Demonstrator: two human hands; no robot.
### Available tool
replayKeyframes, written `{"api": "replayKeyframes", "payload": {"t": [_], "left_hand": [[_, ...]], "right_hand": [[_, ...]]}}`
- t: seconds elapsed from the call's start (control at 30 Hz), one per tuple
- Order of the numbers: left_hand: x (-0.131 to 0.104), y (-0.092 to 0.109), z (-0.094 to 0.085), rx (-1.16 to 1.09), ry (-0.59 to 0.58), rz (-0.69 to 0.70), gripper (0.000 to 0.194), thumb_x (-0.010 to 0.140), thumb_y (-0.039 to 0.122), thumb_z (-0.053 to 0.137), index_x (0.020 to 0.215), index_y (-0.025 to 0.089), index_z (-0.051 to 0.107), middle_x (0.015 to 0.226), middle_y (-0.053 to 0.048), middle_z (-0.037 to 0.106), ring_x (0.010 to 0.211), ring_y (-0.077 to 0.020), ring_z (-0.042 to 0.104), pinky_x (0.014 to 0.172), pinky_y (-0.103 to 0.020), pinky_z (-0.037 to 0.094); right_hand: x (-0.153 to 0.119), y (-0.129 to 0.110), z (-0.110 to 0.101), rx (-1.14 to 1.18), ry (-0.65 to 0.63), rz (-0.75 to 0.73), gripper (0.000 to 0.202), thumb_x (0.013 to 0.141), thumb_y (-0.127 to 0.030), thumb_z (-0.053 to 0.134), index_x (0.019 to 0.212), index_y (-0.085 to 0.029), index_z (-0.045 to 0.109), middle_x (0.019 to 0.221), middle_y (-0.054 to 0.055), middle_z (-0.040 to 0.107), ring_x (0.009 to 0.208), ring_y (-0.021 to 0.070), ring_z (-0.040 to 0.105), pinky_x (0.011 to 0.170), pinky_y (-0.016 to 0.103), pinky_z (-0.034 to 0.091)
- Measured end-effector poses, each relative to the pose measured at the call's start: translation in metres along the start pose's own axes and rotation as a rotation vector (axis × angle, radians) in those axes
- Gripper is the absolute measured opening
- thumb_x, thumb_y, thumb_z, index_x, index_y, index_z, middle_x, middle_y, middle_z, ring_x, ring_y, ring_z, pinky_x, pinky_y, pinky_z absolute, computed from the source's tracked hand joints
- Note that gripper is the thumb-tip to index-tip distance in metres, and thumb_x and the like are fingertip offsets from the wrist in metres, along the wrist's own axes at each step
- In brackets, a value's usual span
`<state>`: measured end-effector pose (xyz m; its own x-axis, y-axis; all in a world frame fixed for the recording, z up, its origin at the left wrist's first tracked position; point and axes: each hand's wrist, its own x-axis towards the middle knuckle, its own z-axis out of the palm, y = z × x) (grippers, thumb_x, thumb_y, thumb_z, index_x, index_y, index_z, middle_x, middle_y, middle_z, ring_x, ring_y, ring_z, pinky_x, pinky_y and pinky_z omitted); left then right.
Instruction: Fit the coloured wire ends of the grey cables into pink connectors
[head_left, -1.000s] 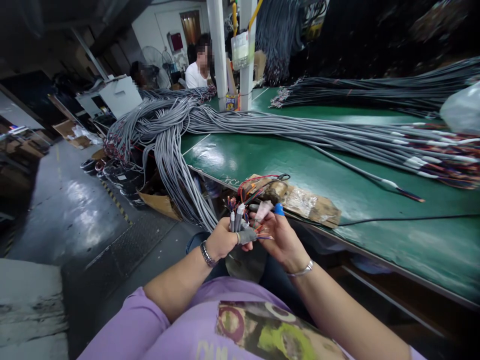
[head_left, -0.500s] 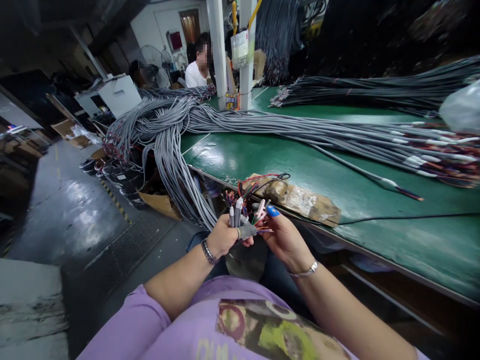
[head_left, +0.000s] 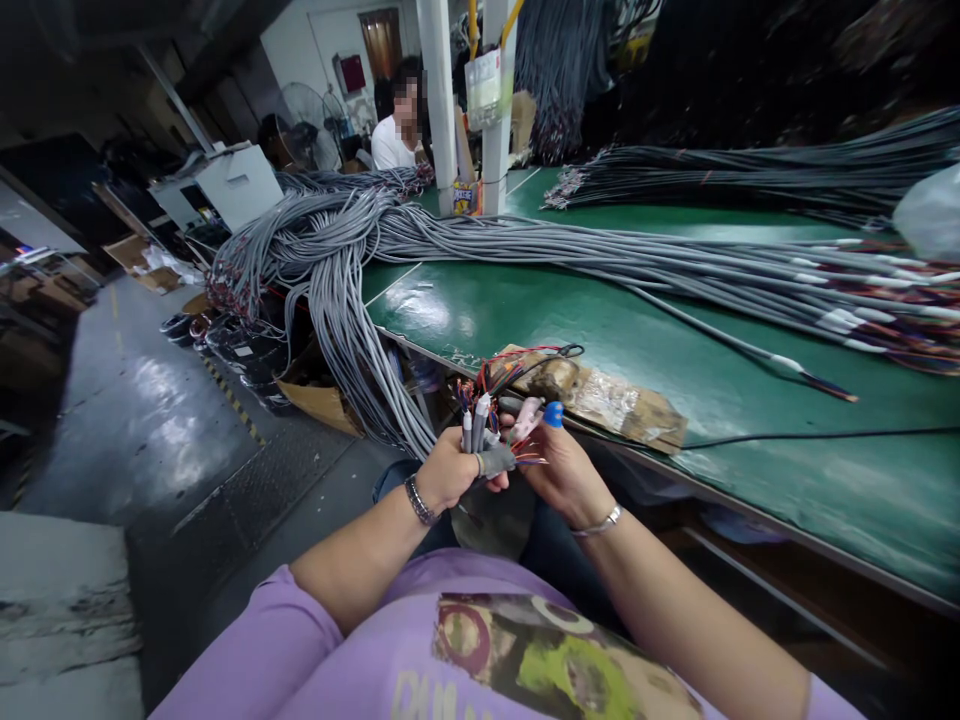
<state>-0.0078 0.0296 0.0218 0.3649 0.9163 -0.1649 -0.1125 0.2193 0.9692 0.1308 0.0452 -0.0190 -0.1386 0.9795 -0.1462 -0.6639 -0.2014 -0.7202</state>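
Head view. The left hand point(head_left: 448, 472) is closed in a fist around a small bunch of grey cable ends point(head_left: 474, 430), held upright so that the stripped tips and their coloured wires point(head_left: 480, 385) point up toward the camera, which keeps them in sight. A grey cot point(head_left: 495, 461) covers the left thumb, which presses across the bunch. A dark watch point(head_left: 418, 501) sits on the left wrist.

The right hand point(head_left: 564, 468) is partly curled, touching the same bunch from the right side. Its fingers point(head_left: 529, 415) pinch at the fine coloured wires near the tips; a blue cot point(head_left: 553, 413) covers 1 fingertip, judged to be there for grip or protection. Whether the fingers fully clamp a single wire cannot be told. A thin bracelet point(head_left: 600, 523) sits on the right wrist.

The bunch is held over the lap, just in front of the near edge of the green table point(head_left: 675, 340). The held cables trail down to the left from a large grey cable bundle point(head_left: 465, 245) draped over the table edge. A taped cardboard pad point(head_left: 600, 398) lies on the table just beyond the hands. A second person point(head_left: 394, 140) sits at the far end.
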Motion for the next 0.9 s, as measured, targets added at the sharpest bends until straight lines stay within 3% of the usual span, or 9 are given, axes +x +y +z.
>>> {"api": "replayKeyframes", "payload": {"t": [0.13, 0.33, 0.6, 0.67, 0.8, 0.9], "left_hand": [[0.0, -0.002, -0.001, 0.005, 0.002, -0.011, 0.04, 0.056, 0.045, 0.08, 0.056, 0.01, 0.061, 0.048, -0.003, 0.06, 0.041, -0.0098, 0.052, 0.044, -0.023, 0.044], [-0.003, -0.003, -0.004, 0.019, 0.007, 0.006, 0.04, 0.058, 0.045, 0.079, 0.055, 0.01, 0.062, 0.05, -0.003, 0.06, 0.043, -0.0103, 0.053, 0.045, -0.023, 0.044], [-0.009, 0.001, -0.003, 0.003, -0.033, 0.058, 0.039, 0.06, 0.044, 0.079, 0.054, 0.01, 0.061, 0.05, -0.003, 0.06, 0.044, -0.0108, 0.054, 0.047, -0.024, 0.044], [-0.01, 0.001, -0.004, -0.002, -0.027, 0.065, 0.038, 0.06, 0.043, 0.079, 0.054, 0.01, 0.062, 0.051, -0.003, 0.061, 0.044, -0.0106, 0.053, 0.047, -0.024, 0.044], [-0.01, 0.0, -0.005, 0.015, -0.029, 0.063, 0.037, 0.062, 0.043, 0.078, 0.055, 0.01, 0.063, 0.051, -0.004, 0.061, 0.045, -0.0105, 0.054, 0.048, -0.024, 0.045], [-0.007, 0.0, -0.004, 0.014, -0.022, 0.05, 0.038, 0.06, 0.044, 0.079, 0.054, 0.01, 0.062, 0.049, -0.003, 0.06, 0.044, -0.0105, 0.053, 0.048, -0.024, 0.045]], "right_hand": [[0.0, -0.003, 0.007, 0.123, -0.062, 0.073, 0.044, 0.065, -0.063, 0.071, 0.081, -0.021, 0.067, 0.069, 0.002, 0.069, 0.055, 0.0178, 0.061, 0.058, 0.036, 0.052], [-0.003, -0.001, 0.001, 0.147, -0.025, 0.042, 0.044, 0.071, -0.064, 0.065, 0.079, -0.021, 0.068, 0.078, 0.004, 0.072, 0.058, 0.0168, 0.061, 0.057, 0.032, 0.05], [-0.002, -0.003, -0.003, 0.125, -0.012, 0.071, 0.041, 0.069, -0.059, 0.07, 0.083, -0.021, 0.069, 0.075, 0.003, 0.071, 0.054, 0.0148, 0.058, 0.058, 0.031, 0.048], [-0.001, -0.001, -0.002, 0.102, 0.012, 0.03, 0.043, 0.069, -0.062, 0.068, 0.081, -0.021, 0.069, 0.075, 0.003, 0.071, 0.054, 0.0151, 0.058, 0.057, 0.031, 0.048], [-0.003, 0.004, -0.001, -0.011, 0.117, -0.201, 0.041, 0.07, -0.063, 0.066, 0.075, -0.022, 0.07, 0.071, 0.002, 0.069, 0.059, 0.0157, 0.059, 0.059, 0.03, 0.047], [-0.003, 0.006, -0.003, -0.015, 0.097, -0.176, 0.042, 0.069, -0.063, 0.068, 0.075, -0.022, 0.07, 0.072, 0.003, 0.07, 0.058, 0.0157, 0.058, 0.06, 0.031, 0.047]]}}
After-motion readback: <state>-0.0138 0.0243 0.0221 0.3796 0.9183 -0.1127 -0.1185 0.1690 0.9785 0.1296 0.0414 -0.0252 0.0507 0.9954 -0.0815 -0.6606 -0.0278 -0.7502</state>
